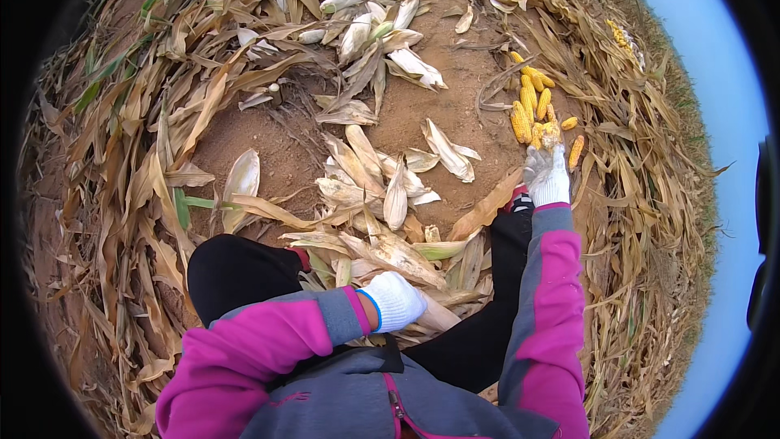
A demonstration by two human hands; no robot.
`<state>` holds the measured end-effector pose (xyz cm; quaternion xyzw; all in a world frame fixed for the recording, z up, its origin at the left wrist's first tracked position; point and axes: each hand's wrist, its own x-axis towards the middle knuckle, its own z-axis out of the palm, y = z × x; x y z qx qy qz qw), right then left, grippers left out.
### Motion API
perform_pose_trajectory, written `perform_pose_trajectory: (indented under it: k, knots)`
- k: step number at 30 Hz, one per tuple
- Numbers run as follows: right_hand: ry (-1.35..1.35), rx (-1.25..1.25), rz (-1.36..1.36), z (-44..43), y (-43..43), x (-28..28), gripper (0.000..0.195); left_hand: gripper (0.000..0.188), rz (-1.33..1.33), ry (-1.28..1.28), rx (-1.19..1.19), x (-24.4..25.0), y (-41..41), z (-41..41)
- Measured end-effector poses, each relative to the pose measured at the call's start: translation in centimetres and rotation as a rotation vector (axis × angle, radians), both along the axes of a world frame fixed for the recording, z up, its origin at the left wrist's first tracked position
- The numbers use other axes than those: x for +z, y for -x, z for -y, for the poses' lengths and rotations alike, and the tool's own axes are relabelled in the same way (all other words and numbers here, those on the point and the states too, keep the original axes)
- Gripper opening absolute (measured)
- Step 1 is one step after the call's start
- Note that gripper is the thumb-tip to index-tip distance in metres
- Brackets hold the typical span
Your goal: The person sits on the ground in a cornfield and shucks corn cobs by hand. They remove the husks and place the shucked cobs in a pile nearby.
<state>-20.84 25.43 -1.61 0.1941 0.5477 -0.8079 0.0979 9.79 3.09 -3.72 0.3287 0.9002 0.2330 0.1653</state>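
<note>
My right hand [547,174], in a white knitted glove with greyish fingers, reaches out to the right beside a small pile of husked yellow corn cobs [528,97]. Between its thumb and fingers sits the end of a pale, patchy corn cob [551,133], which rests against the pile. My left hand [395,302], also in a white glove, is curled in front of my body over dry corn husks [402,256]. Its fingertips are turned away from view, so whether it grips anything is hidden. A loose husk [440,316] lies right beside it.
My bent legs in black trousers [244,274] frame the husks. Unhusked ears [365,30] lie farther ahead on bare soil [451,103]. Dry corn stalks and leaves [152,103] are heaped on the left, with another row [634,134] on the right. More yellow cobs [620,35] lie at far right.
</note>
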Motion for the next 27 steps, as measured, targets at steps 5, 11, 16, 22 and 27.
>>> perform_pose_trajectory:
  k: [5, 11, 16, 22, 27]
  knots:
    - [-0.408, 0.497, 0.022, 7.8, -2.0, -7.1, 0.039, 0.011, -0.279, 0.044, 0.135, -1.1, -0.6, 0.3]
    - [-1.526, 1.136, 0.070, 15.5, -12.1, -21.4, 0.089, 0.009, -0.288, 0.109, 0.263, 0.3, 1.0, 1.3]
    - [-1.200, 0.782, 0.040, 13.7, -13.5, -24.0, 0.080, 0.025, -0.135, 0.084, 0.327, 1.1, 4.3, 2.8]
    - [-0.065, 0.693, -0.058, 9.8, -12.8, -16.3, 0.075, 0.046, -0.042, -0.282, 0.905, 1.7, 7.7, 5.1]
    - [-0.058, 0.956, -0.108, 11.3, -16.0, -4.4, 0.091, 0.052, 0.028, -0.635, 1.196, -0.5, 8.7, 6.8]
